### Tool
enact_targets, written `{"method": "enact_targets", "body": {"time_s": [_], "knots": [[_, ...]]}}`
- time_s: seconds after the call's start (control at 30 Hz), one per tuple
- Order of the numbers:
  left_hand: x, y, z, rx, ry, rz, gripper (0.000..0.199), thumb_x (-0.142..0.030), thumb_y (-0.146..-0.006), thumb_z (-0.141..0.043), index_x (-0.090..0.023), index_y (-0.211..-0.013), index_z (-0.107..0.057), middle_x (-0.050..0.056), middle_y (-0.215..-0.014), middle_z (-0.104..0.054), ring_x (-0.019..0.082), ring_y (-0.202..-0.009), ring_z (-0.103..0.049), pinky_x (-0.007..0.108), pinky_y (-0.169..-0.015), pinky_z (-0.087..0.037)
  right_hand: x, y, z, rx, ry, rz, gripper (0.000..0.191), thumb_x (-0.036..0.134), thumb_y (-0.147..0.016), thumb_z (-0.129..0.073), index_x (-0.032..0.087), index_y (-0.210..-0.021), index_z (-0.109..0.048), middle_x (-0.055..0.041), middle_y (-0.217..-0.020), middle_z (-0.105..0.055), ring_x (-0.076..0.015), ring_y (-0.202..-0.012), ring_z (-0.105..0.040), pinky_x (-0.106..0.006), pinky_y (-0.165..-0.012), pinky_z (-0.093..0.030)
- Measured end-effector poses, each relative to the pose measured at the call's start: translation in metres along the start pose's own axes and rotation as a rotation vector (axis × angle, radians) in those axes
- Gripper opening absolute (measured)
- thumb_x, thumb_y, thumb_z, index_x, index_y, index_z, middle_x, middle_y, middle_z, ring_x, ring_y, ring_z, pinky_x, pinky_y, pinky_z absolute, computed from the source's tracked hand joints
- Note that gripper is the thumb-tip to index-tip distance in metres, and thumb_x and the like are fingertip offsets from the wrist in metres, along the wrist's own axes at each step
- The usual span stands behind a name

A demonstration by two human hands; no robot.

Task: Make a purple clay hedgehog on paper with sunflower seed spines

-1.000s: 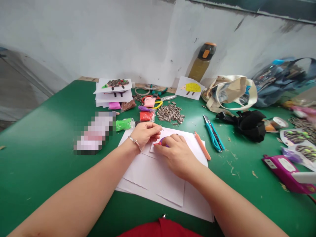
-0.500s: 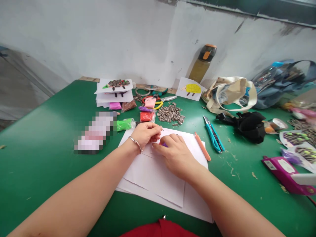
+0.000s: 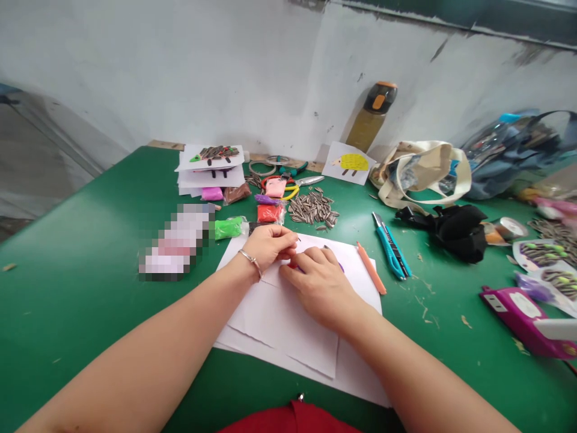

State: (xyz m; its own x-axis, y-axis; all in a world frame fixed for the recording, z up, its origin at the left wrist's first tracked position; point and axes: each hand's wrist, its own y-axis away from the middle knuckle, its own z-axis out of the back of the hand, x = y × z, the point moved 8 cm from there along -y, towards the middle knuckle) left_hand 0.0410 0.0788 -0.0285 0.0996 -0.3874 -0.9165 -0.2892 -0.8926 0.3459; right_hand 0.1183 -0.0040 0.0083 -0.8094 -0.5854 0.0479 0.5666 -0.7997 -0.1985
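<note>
White sheets of paper (image 3: pixel 288 325) lie stacked on the green table. Over their upper part, my left hand (image 3: pixel 271 245), with a silver bangle at the wrist, has thumb and forefinger pinched on a tiny dark piece (image 3: pixel 299 239). Close beside it, my right hand (image 3: pixel 318 276) rests on the paper with bent fingers, covering most of a purple shape (image 3: pixel 341 267) on the sheet. What the right fingertips touch is hidden. An orange pen-like stick (image 3: pixel 371 267) lies on the paper's right edge. A green clay packet (image 3: pixel 229 228) sits just beyond the paper.
Sunflower seeds (image 3: pixel 314 208), a red clay packet (image 3: pixel 269 213) and scissors (image 3: pixel 311 180) lie behind my hands. A blue cutter (image 3: pixel 390 246) and black cloth (image 3: pixel 460 231) are right. Farther back stand a bottle (image 3: pixel 372 117), a cream bag (image 3: pixel 424 174) and a yellow hedgehog picture (image 3: pixel 352 162).
My right fingers have shifted slightly on the paper, and more of the purple shape shows to their right. My left hand keeps its pinch. The view has moved very slightly.
</note>
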Motion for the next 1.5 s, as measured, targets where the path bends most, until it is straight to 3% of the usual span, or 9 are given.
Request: {"method": "enact_targets", "body": {"time_s": [0.33,0.5,0.67,0.9,1.0,1.13,1.23,1.33,1.5], "knots": [[-0.005,0.003,-0.005,-0.007,-0.078,-0.021,0.019,-0.022,-0.069,-0.078,-0.013,-0.064,-0.062,0.000,-0.062,-0.063,0.009,-0.056,-0.058,0.021,-0.056,-0.049,0.002,0.003,0.001,-0.057,0.025,0.009,0.023,0.008,-0.086,-0.051,0.019,-0.101,-0.065,-0.0097,-0.096,-0.064,-0.0242,-0.089,-0.045,-0.040,-0.078,-0.031],[-0.003,0.001,-0.004,-0.026,-0.081,0.005,0.014,-0.018,-0.072,-0.076,-0.012,-0.066,-0.064,0.001,-0.063,-0.064,0.009,-0.057,-0.060,0.021,-0.058,-0.050,0.002,0.005,0.003,-0.069,0.014,-0.006,0.030,0.008,-0.087,-0.049,0.019,-0.112,-0.062,-0.0098,-0.102,-0.064,-0.0245,-0.091,-0.046,-0.040,-0.080,-0.031],[-0.001,-0.001,-0.003,-0.035,-0.093,-0.003,0.015,-0.019,-0.071,-0.076,-0.012,-0.065,-0.065,0.001,-0.062,-0.064,0.009,-0.056,-0.059,0.021,-0.058,-0.051,0.002,0.004,0.000,-0.061,0.040,-0.005,0.023,0.008,-0.086,-0.050,0.018,-0.101,-0.064,-0.0102,-0.097,-0.063,-0.0245,-0.088,-0.045,-0.041,-0.081,-0.032],[-0.003,-0.001,-0.004,-0.046,-0.126,-0.005,0.013,-0.014,-0.072,-0.074,-0.012,-0.063,-0.064,0.000,-0.060,-0.063,0.008,-0.053,-0.058,0.019,-0.055,-0.049,0.001,0.003,0.006,-0.050,-0.001,-0.015,0.025,0.008,-0.087,-0.048,0.019,-0.101,-0.065,-0.0102,-0.100,-0.065,-0.0239,-0.087,-0.048,-0.040,-0.079,-0.033],[-0.004,0.000,-0.005,-0.050,-0.120,0.002,0.014,-0.013,-0.073,-0.073,-0.012,-0.063,-0.064,0.001,-0.061,-0.064,0.008,-0.053,-0.058,0.019,-0.053,-0.049,-0.013,0.008,0.021,-0.132,-0.111,-0.048,0.033,0.008,-0.089,-0.046,0.022,-0.112,-0.065,-0.0087,-0.111,-0.066,-0.0216,-0.089,-0.052,-0.038,-0.081,-0.035],[0.000,0.001,-0.002,-0.075,-0.095,0.043,0.014,-0.016,-0.073,-0.075,-0.012,-0.065,-0.065,0.002,-0.063,-0.066,0.011,-0.057,-0.062,0.023,-0.059,-0.054,-0.051,0.018,0.036,-0.234,-0.216,-0.194,0.029,0.011,-0.090,-0.046,0.023,-0.101,-0.070,-0.0057,-0.096,-0.068,-0.0196,-0.085,-0.055,-0.035,-0.076,-0.036],[0.001,0.001,0.000,-0.080,-0.095,0.050,0.014,-0.017,-0.074,-0.076,-0.011,-0.067,-0.066,0.003,-0.064,-0.067,0.011,-0.059,-0.064,0.024,-0.061,-0.055,-0.055,0.018,0.030,-0.161,-0.205,-0.207,0.029,0.010,-0.089,-0.047,0.024,-0.095,-0.072,-0.0050,-0.090,-0.066,-0.0196,-0.082,-0.053,-0.035,-0.074,-0.035],[0.001,0.001,0.000,-0.080,-0.109,0.059,0.012,-0.015,-0.076,-0.073,-0.011,-0.068,-0.066,0.003,-0.063,-0.066,0.010,-0.057,-0.063,0.023,-0.060,-0.055,-0.034,0.013,0.018,-0.033,-0.198,-0.111,0.028,0.009,-0.088,-0.049,0.024,-0.095,-0.072,-0.0049,-0.089,-0.065,-0.0202,-0.083,-0.049,-0.035,-0.074,-0.034],[0.001,0.000,-0.002,-0.091,-0.142,0.054,0.014,-0.011,-0.082,-0.066,-0.010,-0.068,-0.065,0.002,-0.063,-0.066,0.009,-0.057,-0.063,0.021,-0.059,-0.054,-0.010,0.007,0.008,0.067,-0.163,-0.067,0.025,0.010,-0.089,-0.051,0.022,-0.098,-0.072,-0.0059,-0.088,-0.061,-0.0203,-0.082,-0.045,-0.035,-0.076,-0.033]]}}
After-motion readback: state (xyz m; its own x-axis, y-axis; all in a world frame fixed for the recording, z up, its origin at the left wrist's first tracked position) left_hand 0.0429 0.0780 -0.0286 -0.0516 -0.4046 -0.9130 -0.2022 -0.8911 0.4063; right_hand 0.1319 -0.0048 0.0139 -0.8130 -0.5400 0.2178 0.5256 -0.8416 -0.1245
